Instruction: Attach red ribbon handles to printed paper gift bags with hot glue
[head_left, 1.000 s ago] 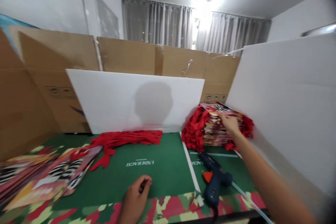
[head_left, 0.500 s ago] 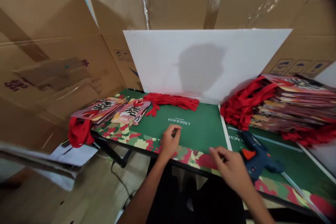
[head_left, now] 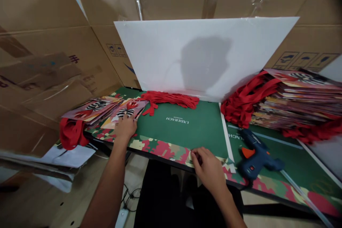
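My left hand rests on the near part of a small pile of printed zebra-pattern cards, its fingertips on the top one. My right hand, fingers curled, is at the table's front edge; what is inside the curl, if anything, is hidden. Between and beyond my hands lies a green printed sheet. A flat bundle of red ribbons lies behind it, along the foot of a white board. Left of my left hand, another card stack has red ribbon loops hanging over the table edge.
A blue glue gun with an orange trigger lies at the right, a clear glue stick trailing from it. Behind it are a tall card stack and red ribbons. The white board leans on cardboard walls.
My left hand has moved left from the green sheet onto the small card pile. My right hand has shifted left and sits at the table edge. The view has moved slightly.
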Available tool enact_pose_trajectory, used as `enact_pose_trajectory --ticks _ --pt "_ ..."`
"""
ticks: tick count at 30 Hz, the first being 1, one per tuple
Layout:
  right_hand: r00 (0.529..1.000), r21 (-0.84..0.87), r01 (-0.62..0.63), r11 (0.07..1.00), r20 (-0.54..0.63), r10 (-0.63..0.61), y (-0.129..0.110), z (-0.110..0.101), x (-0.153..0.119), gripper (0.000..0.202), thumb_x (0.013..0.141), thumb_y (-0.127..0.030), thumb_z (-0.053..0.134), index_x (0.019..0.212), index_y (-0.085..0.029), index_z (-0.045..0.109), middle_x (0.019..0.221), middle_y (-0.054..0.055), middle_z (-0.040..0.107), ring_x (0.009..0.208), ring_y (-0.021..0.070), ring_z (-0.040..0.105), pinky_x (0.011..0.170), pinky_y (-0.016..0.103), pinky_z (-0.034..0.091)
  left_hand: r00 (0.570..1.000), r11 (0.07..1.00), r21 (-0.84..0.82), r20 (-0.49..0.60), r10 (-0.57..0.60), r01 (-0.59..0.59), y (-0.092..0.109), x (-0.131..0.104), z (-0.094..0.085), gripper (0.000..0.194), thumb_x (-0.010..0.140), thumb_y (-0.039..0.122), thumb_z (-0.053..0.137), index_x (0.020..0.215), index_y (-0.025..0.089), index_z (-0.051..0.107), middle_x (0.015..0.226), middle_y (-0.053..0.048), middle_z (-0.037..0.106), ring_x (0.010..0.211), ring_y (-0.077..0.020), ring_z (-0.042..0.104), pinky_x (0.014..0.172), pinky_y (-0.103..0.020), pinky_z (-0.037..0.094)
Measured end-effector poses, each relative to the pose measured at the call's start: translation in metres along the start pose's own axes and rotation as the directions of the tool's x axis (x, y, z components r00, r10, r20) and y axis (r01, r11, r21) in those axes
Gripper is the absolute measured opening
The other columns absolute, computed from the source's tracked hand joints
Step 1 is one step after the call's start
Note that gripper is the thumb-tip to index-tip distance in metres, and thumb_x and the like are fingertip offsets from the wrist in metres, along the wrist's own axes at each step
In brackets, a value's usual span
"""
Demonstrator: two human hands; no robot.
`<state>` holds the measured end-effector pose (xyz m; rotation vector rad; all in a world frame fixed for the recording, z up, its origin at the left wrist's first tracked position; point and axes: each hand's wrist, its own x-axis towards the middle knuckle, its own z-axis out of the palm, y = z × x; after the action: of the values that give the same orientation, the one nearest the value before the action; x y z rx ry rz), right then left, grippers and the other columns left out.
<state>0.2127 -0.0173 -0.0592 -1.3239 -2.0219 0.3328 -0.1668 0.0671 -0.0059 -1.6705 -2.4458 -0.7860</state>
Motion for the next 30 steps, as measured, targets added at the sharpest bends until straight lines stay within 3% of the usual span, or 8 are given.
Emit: enact_pose_trajectory --ticks 7,12,15,17,20,25,27,30 --pt "1.000 -0.051 0.013 0.999 -0.016 -0.014 -0.003 0.001 -0.001 0.022 0.111 -0.030 0.052 0.099 -0.024 0.069 0.091 0.004 0.072 0.087 0.0244 0.069 0.075 0.034 0.045 0.996 0.996 0.083 -0.094 -0.006 0.014 0.007 -0.011 -0.017 0.042 0.106 0.020 0.039 0.131 0.003 0.068 0.126 -0.029 0.070 0.115 -0.0394 0.070 0.099 -0.054 0.056" --pt "0.999 -0.009 -0.027 1.000 -0.028 0.026 -0.003 0.001 0.000 0.022 0.112 -0.032 0.051 0.104 -0.024 0.070 0.092 0.004 0.072 0.086 0.0240 0.069 0.074 0.034 0.047 0.977 0.995 -0.003 -0.190 0.101 -0.104 0.034 -0.044 -0.028 0.050 0.110 0.028 0.027 0.142 0.011 0.062 0.132 -0.021 0.073 0.123 -0.0332 0.070 0.108 -0.047 0.053" --pt "0.975 0.077 -0.085 0.993 -0.199 0.099 -0.002 0.002 0.002 0.025 0.111 -0.035 0.052 0.124 -0.021 0.067 0.109 0.009 0.074 0.098 0.0263 0.071 0.084 0.036 0.054 0.859 0.851 -0.121 -0.106 0.501 -0.512 0.053 -0.076 -0.007 0.046 0.106 0.021 0.033 0.137 0.017 0.067 0.138 -0.015 0.075 0.131 -0.0279 0.069 0.122 -0.048 0.042" --pt "0.938 0.084 -0.085 0.993 -0.329 0.108 -0.003 0.001 0.001 0.028 0.110 -0.033 0.050 0.131 -0.019 0.064 0.122 0.014 0.072 0.113 0.0289 0.069 0.097 0.041 0.054 0.762 0.758 -0.139 0.026 0.647 -0.638 0.064 -0.095 0.014 0.049 0.097 0.011 0.039 0.132 0.022 0.070 0.150 -0.013 0.070 0.142 -0.0281 0.063 0.129 -0.054 0.032" --pt "0.922 0.000 -0.086 0.996 -0.378 0.080 -0.005 -0.005 -0.008 0.025 0.110 -0.029 0.049 0.125 -0.021 0.067 0.126 0.014 0.072 0.119 0.0298 0.067 0.103 0.045 0.051 0.753 0.766 -0.122 0.141 0.642 -0.631 0.080 -0.110 0.041 0.051 0.090 0.005 0.041 0.128 0.021 0.072 0.153 -0.015 0.067 0.145 -0.0307 0.061 0.127 -0.060 0.032" --pt "0.876 -0.233 -0.330 0.915 -0.438 0.204 0.009 -0.031 -0.042 0.026 0.110 -0.034 0.053 0.127 -0.022 0.069 0.146 0.018 0.066 0.136 0.0357 0.060 0.111 0.055 0.040 0.805 0.804 -0.130 0.057 0.590 -0.580 0.112 -0.121 0.051 0.045 0.099 0.014 0.039 0.132 0.014 0.070 0.153 -0.021 0.064 0.148 -0.0377 0.056 0.120 -0.060 0.042" --pt "0.872 -0.283 -0.387 0.878 -0.421 0.248 0.023 -0.045 -0.054 0.029 0.111 -0.038 0.050 0.125 -0.022 0.070 0.152 0.018 0.063 0.141 0.0368 0.058 0.114 0.059 0.037 0.766 0.755 -0.253 0.075 0.639 -0.605 0.126 -0.132 0.049 0.042 0.105 0.024 0.041 0.136 0.018 0.069 0.155 -0.017 0.064 0.147 -0.0338 0.057 0.118 -0.052 0.047" --pt "0.888 -0.297 -0.391 0.871 -0.371 0.272 0.047 -0.065 -0.067 0.034 0.114 -0.038 0.043 0.112 -0.023 0.072 0.149 0.015 0.067 0.137 0.0339 0.062 0.115 0.058 0.038 0.636 0.657 -0.376 0.198 0.746 -0.653 0.139 -0.154 0.053 0.051 0.102 0.049 0.061 0.147 0.026 0.064 0.166 -0.011 0.054 0.153 -0.0354 0.050 0.126 -0.055 0.041"
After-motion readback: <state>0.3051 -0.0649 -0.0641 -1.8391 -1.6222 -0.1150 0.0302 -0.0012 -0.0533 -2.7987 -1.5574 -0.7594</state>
